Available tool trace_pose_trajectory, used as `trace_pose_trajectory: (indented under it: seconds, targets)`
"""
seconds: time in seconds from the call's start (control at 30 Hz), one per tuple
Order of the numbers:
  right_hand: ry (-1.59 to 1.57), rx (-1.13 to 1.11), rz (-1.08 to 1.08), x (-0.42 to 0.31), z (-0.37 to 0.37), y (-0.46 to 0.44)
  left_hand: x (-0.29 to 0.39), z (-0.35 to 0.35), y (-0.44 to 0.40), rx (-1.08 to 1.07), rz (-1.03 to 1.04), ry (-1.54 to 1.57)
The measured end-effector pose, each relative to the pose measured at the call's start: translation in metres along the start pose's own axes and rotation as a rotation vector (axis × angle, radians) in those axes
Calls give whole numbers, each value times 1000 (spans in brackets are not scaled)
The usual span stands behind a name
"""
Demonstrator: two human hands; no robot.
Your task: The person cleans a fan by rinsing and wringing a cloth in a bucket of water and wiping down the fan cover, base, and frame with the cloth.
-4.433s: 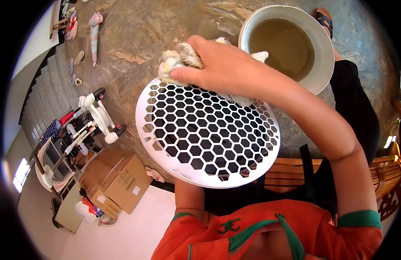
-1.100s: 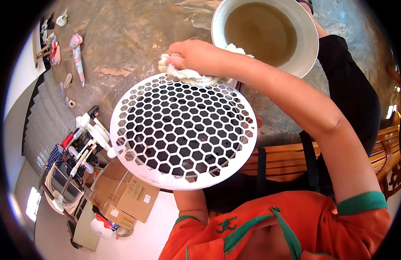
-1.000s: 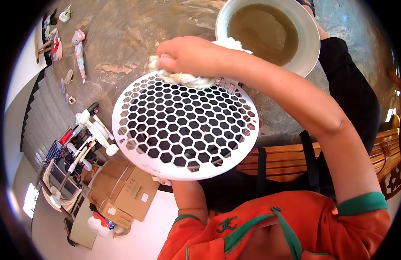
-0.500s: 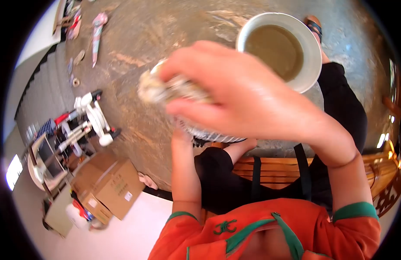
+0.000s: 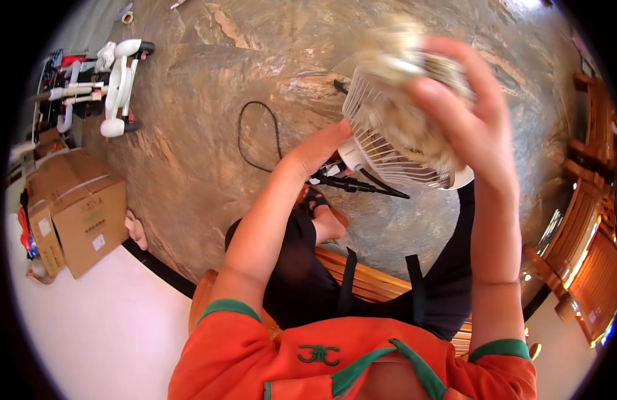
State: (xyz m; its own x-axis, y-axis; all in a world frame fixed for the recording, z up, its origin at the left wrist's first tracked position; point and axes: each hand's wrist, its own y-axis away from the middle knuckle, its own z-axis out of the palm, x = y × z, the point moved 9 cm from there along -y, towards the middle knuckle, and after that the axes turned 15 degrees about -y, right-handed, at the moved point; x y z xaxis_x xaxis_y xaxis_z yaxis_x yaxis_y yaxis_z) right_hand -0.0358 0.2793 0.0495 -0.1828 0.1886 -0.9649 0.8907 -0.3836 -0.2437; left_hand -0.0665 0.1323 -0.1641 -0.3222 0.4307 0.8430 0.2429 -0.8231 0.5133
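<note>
A small white electric fan (image 5: 402,167) with a wire grille tilts above the floor in front of me. My left hand (image 5: 324,148) is closed around its side near the base, the fingertips partly hidden behind it. My right hand (image 5: 474,117) grips a wadded, wet-looking beige cloth (image 5: 396,57) against the grille. The cloth is blurred by motion and covers much of the grille's upper part. A black cord (image 5: 240,137) loops on the floor to the left of the fan.
Cardboard boxes (image 5: 78,207) stand at the left, with a white wheeled frame (image 5: 122,87) beyond them. Wooden furniture (image 5: 585,267) is at the right. I sit on a slatted wooden seat (image 5: 372,275), and a sandalled foot (image 5: 325,217) is below the fan.
My view has swung right, and the bucket of murky water has left it. The right hand with the cloth has moved farther from my body, and more of the fan shows.
</note>
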Motion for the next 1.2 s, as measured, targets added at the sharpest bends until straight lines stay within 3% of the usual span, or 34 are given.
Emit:
trace_pose_trajectory:
  seconds: [0.03, 0.1, 0.2, 0.3, 0.4, 0.57, 0.77, 0.8, 0.83, 0.97, 1.03, 1.07, 1.2]
  targets:
    - [151, -97, 65, 10, 16, -10, 2, 2, -1, -16, 15, 3]
    - [77, -152, 455, 37, 31, -28, 4, 3, -5, -57, 32, 62]
    - [570, -422, 148, 45, 58, -63, -1, 11, -11, -126, 27, 89]
    - [752, -498, 137, 53, 72, -63, -3, 10, -11, -166, 60, 105]
    - [670, -400, 130, 18, 64, -31, 1, 5, -7, -150, 83, 96]
    - [483, -16, 104, -6, 19, 35, 7, 13, -5, -188, -4, -25]
    - [346, 198, -172, 10, -11, 117, -14, -9, 6, -20, -68, 193]
    - [222, 259, -206, 19, -16, 130, -17, -17, 10, 32, -91, 201]
    - [202, 231, -135, 26, -16, 134, -7, -18, 13, -60, -31, 173]
    - [-533, 647, 377, 118, -32, 168, 8, -36, 27, 123, -17, 7]
    - [-983, 797, 566, 151, -20, 181, 7, -50, 34, 228, -13, 23]
    - [-1016, 839, 553, 159, -19, 184, 7, -54, 40, 274, -11, 24]
    - [-1270, 735, 648, 174, -13, 172, -1, -59, 64, 430, 22, 33]
